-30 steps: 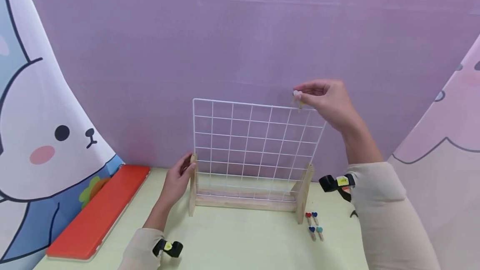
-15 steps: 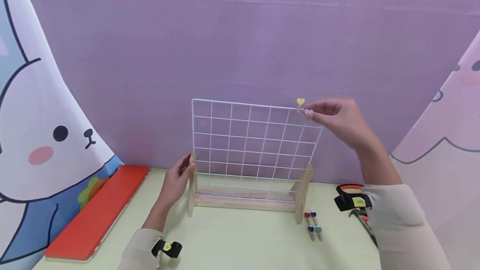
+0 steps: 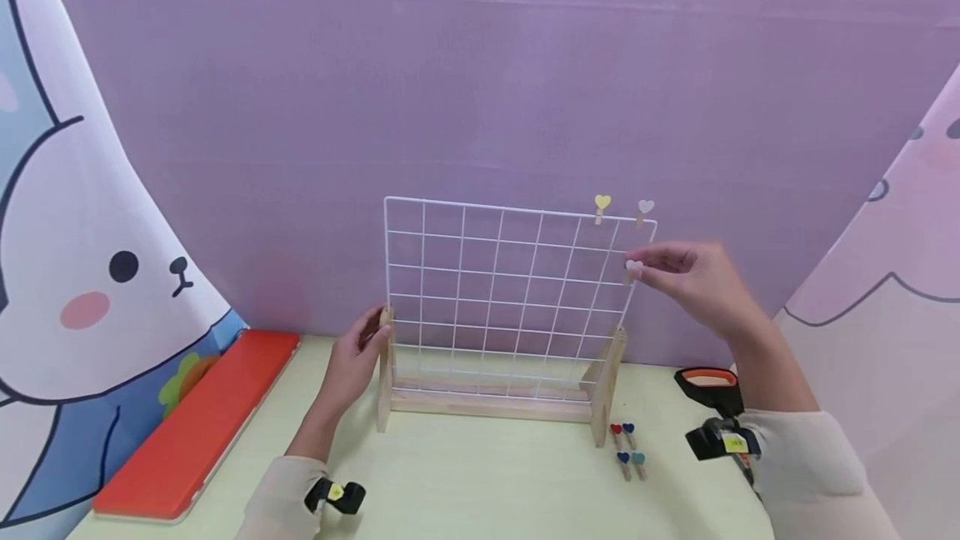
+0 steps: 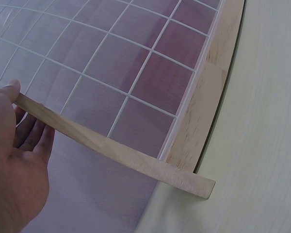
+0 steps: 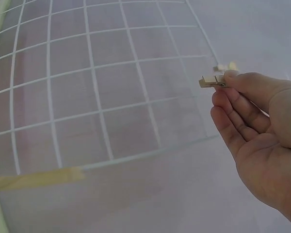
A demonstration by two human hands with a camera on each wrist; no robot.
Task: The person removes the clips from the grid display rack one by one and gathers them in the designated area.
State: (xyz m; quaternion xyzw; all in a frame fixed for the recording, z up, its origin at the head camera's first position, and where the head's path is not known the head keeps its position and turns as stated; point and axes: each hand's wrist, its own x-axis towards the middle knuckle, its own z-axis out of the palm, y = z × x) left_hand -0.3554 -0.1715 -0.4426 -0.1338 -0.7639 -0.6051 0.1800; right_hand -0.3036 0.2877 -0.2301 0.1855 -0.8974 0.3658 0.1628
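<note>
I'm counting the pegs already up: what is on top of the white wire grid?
Two heart pegs sit clipped on the wire grid's top edge: a yellow peg and a white peg. Nothing covers that edge.

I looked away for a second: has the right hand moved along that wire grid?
Yes. The right hand has dropped from the grid's top edge to its right edge, below the two clips on the top wire, pinching a white-heart clip.

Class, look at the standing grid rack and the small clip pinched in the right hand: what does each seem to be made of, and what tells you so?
Grid panel: thin rods, probably metal wire with a smooth white coating.
Rack frame: pale, unpainted wood; faint grain shows on the upright in the left wrist view.
Clip pinched by the right hand: light bare wood, with a pale heart top whose material cannot be told.
</note>
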